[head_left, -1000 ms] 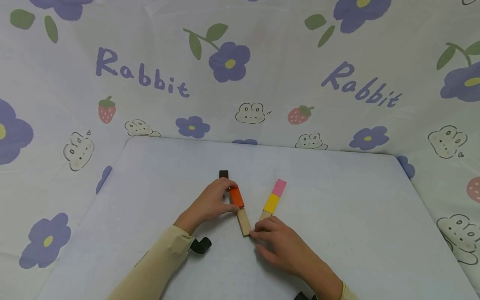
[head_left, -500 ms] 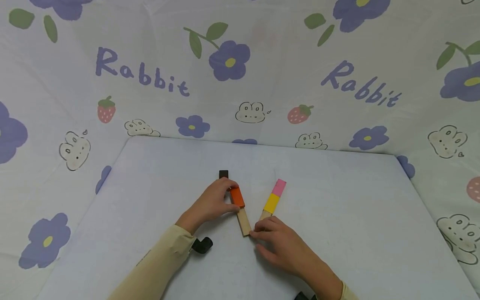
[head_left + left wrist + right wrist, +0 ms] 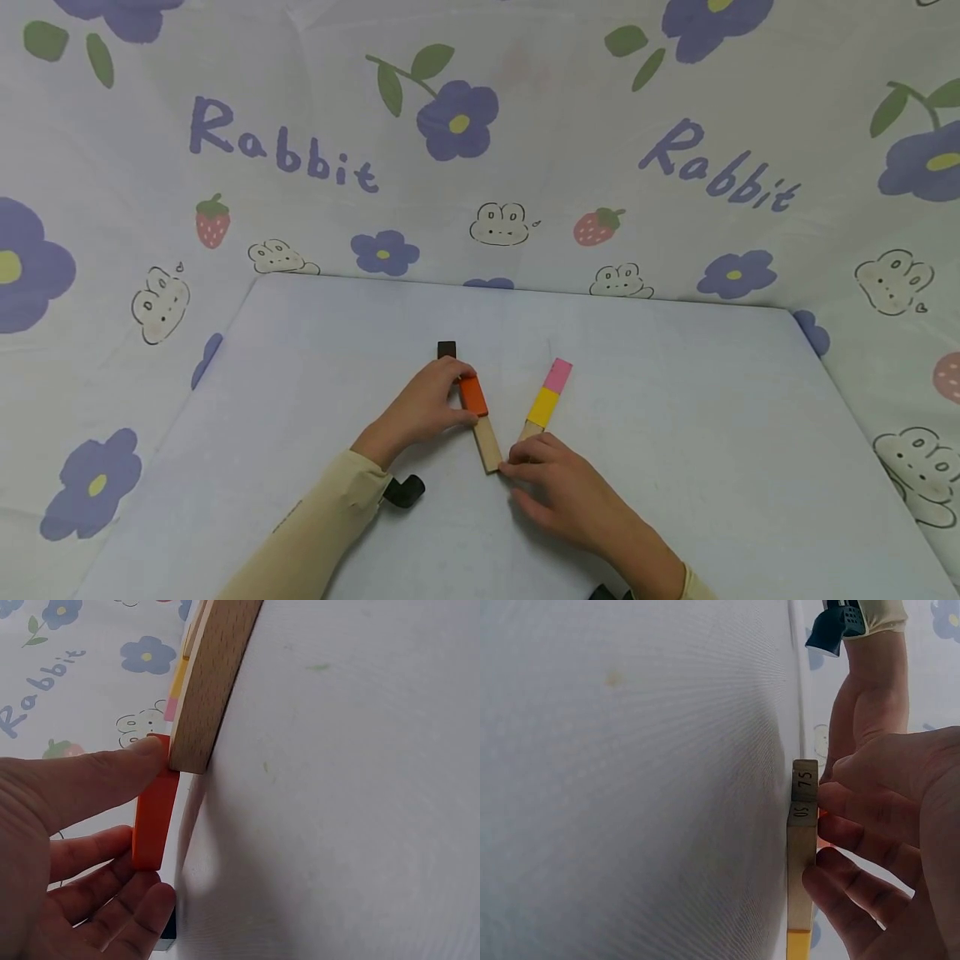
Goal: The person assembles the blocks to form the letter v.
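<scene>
Thumb and fingertips of my left hand (image 3: 423, 404) pinch an orange block (image 3: 473, 396) by its two ends. In the left wrist view, the orange block (image 3: 156, 817) meets the end of a plain wooden block (image 3: 214, 690), and a gap shows between its far end and the table. Beyond the left fingers stands a black block (image 3: 447, 348), partly covered. My right hand (image 3: 566, 492) rests its loosely bent fingers against the near ends of two plain wooden blocks. Those ends, marked with numbers, show in the right wrist view (image 3: 805, 780). The right-hand wooden block (image 3: 531, 429) is mostly hidden.
Beyond the right fingers, a yellow block (image 3: 543, 407) and a pink block (image 3: 558, 376) continue the right-hand row. Both rows form a V on the white table (image 3: 712, 433). A patterned cloth (image 3: 540, 125) hangs behind the table's far edge.
</scene>
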`<action>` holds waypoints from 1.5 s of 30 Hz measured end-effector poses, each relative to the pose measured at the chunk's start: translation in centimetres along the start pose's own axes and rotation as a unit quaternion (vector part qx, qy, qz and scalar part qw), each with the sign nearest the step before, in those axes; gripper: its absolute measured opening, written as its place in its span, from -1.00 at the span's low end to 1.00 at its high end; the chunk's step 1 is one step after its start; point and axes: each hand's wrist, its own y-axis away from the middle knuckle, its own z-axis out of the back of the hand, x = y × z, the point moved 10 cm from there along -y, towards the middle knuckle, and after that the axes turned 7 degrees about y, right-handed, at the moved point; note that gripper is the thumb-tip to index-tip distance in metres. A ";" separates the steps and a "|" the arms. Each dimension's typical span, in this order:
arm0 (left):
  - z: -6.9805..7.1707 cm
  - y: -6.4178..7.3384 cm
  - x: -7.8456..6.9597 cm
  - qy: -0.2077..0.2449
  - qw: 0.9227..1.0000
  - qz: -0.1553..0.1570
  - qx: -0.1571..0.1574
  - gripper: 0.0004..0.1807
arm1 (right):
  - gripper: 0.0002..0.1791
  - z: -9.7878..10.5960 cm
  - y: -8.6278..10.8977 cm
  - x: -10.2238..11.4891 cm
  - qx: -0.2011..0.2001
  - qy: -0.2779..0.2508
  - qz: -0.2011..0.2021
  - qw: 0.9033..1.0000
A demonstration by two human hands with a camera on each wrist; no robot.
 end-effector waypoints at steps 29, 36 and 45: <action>-0.4 -0.1 0.1 -0.051 0.998 -0.001 0.020 -0.34 | -0.65 0.1 -0.1 0.1 -0.011 -0.005 0.011 1.000; -0.5 0.1 0.0 -0.060 0.998 0.003 0.028 -0.33 | -0.66 0.1 -0.1 0.2 -0.007 -0.002 0.008 1.000; -0.4 0.2 0.1 -0.058 0.998 -0.001 0.024 -0.32 | -0.65 0.2 -0.2 0.2 -0.007 -0.003 0.008 1.000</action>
